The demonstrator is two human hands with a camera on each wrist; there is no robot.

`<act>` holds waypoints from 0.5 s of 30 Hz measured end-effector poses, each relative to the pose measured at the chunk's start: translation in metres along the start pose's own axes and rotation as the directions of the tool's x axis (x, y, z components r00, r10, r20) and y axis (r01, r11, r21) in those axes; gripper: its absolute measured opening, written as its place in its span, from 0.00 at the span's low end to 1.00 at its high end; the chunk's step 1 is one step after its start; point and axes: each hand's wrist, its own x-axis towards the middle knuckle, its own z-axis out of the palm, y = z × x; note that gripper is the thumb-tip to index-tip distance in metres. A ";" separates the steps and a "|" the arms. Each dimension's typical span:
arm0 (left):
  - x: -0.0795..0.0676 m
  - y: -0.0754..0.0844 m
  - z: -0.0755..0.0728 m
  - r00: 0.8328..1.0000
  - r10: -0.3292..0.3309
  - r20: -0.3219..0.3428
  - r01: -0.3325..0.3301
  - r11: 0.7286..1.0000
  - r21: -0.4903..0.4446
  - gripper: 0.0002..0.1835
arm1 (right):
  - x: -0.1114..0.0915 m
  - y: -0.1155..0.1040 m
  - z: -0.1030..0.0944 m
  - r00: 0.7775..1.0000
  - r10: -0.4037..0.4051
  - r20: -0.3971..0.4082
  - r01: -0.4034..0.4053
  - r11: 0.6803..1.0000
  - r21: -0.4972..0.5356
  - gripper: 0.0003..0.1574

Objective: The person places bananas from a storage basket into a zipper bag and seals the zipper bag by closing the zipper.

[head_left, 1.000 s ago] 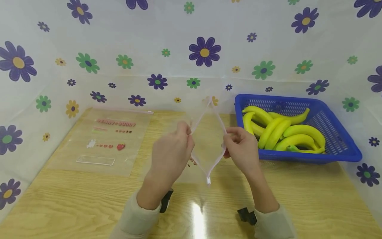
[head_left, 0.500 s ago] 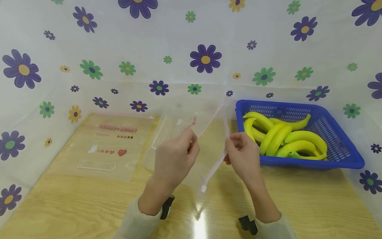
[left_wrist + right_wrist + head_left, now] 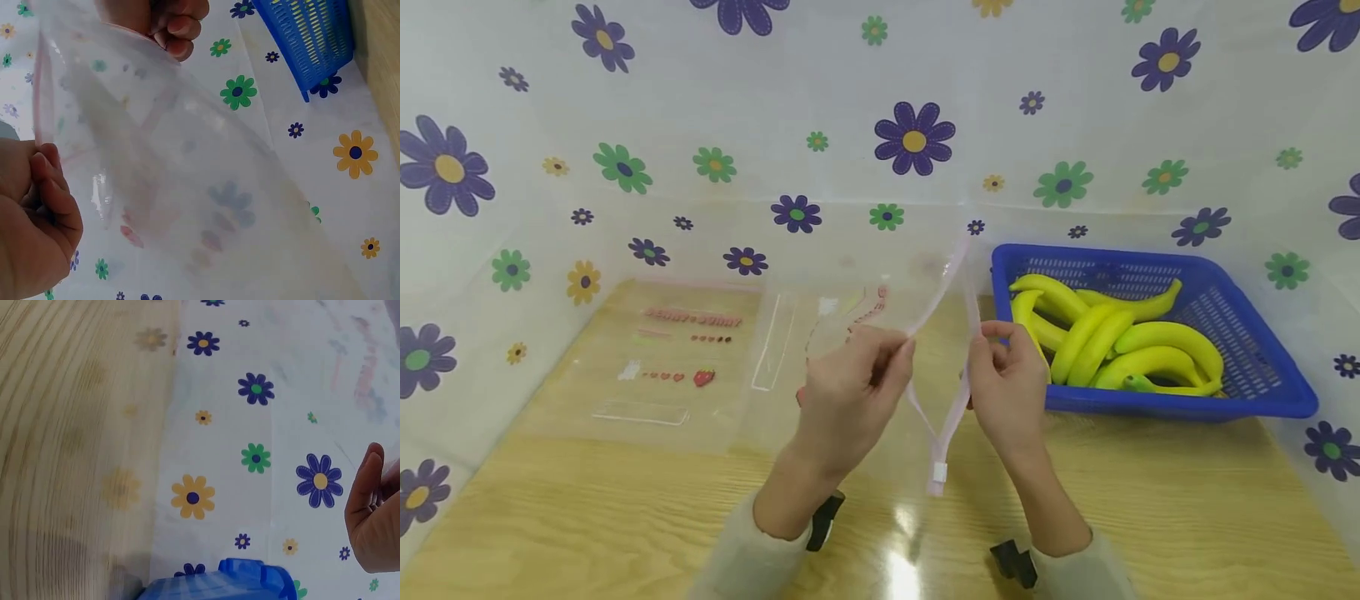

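A clear zipper bag point(image 3: 880, 437) with a pink zip edge and red printed figures hangs between my two hands, its mouth parted in a narrow diamond. My left hand point(image 3: 842, 404) pinches the left lip of the mouth. On the opposite lip, my right hand point(image 3: 1011, 396) holds the pink edge between thumb and curled fingers. A white slider point(image 3: 939, 472) sits at the near end of the zip. In the left wrist view, the translucent film spreads out below both hands, and only blurred prints show through it.
Flat on the wooden table point(image 3: 625, 517) at left lies another clear printed bag point(image 3: 572, 412), partly overlapped by the held one. A blue basket point(image 3: 1157, 404) with several bananas point(image 3: 1165, 342) stands at right. Flower-patterned sheeting point(image 3: 820, 75) rises behind and at both sides.
My left hand has moved right, closer to the right hand, and the bag's mouth has narrowed. The slider end has swung slightly right and nearer. The right hand has barely moved.
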 end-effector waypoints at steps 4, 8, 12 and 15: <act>0.001 -0.001 0.000 0.997 -0.067 -0.035 0.068 0.998 -0.001 0.10 | 0.003 0.000 -0.001 0.997 -0.062 -0.037 0.061 0.998 -0.031 0.09; 0.001 -0.005 -0.004 0.984 -0.176 -0.012 0.177 0.984 0.015 0.04 | 0.009 -0.001 -0.010 0.998 -0.053 -0.042 0.050 0.996 -0.078 0.09; 0.002 -0.012 -0.012 0.962 -0.270 -0.039 0.273 0.956 0.104 0.03 | 0.014 0.001 -0.021 1.000 0.015 -0.010 -0.016 0.991 -0.132 0.11; 0.003 -0.016 -0.021 0.943 -0.328 -0.048 0.332 0.933 0.140 0.03 | 0.018 0.001 -0.028 0.998 0.063 0.011 -0.061 0.987 -0.146 0.12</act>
